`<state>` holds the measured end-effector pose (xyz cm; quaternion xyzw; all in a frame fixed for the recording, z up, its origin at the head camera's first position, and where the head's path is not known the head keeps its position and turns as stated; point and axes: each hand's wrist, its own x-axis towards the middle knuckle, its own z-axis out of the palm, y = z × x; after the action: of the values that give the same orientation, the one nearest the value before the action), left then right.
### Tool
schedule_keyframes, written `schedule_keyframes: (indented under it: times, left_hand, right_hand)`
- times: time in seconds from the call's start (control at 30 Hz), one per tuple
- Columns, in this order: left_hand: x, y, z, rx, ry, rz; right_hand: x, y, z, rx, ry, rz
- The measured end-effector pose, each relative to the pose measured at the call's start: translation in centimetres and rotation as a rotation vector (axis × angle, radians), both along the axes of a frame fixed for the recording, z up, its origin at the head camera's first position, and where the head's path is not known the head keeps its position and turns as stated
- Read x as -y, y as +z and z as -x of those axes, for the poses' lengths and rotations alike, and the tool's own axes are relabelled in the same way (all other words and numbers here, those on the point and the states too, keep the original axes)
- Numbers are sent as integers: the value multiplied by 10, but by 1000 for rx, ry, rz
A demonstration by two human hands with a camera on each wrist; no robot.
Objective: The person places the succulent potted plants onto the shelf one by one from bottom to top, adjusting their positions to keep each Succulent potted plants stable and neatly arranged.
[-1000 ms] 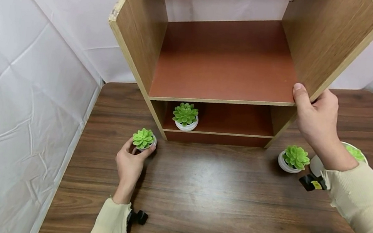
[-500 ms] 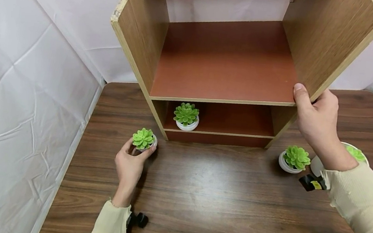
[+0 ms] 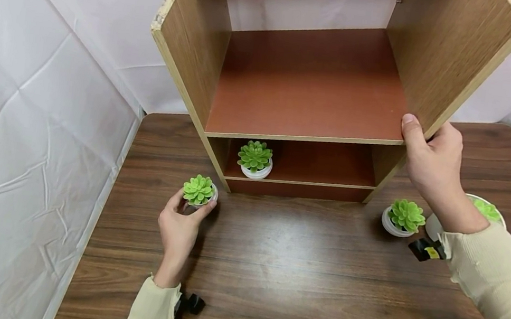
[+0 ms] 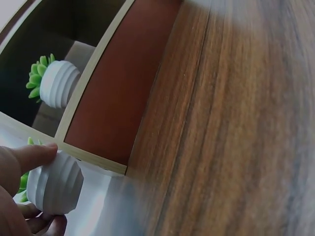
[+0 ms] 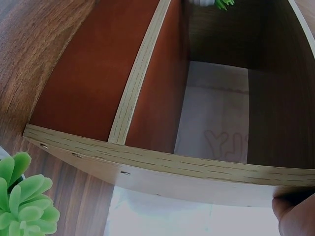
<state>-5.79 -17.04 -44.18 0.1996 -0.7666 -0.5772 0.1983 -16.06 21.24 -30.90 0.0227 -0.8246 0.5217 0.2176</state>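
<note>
Left of centre in the head view, a potted succulent is pinched between the left hand's thumb and fingers; at right, the wooden side panel is gripped by the right hand. If swung rightward, the pot could be knocked against the shelf unit's left edge.

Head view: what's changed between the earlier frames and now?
The left grip and the potted succulent it holds shifted slightly picture-right, toward the shelf unit. Nothing newly grasped or released. Unchanged: right grip on the unit's side panel, plant in the lower compartment, plant on the table left of the right sleeve.
</note>
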Motion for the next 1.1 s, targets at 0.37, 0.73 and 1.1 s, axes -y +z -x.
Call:
schedule_keyframes:
  times: [0.37,0.73,1.1]
  left_hand:
    - [-6,5,-4,-46,1,9]
    - [-12,12,-10,-100,-11,26]
    - [-19,14,-14,-105,-41,6]
  right_hand:
    - [0,-1,1,4,1,11]
    - [0,-2,1,2,-5,10]
    - [1,-2,1,-6,-12,29]
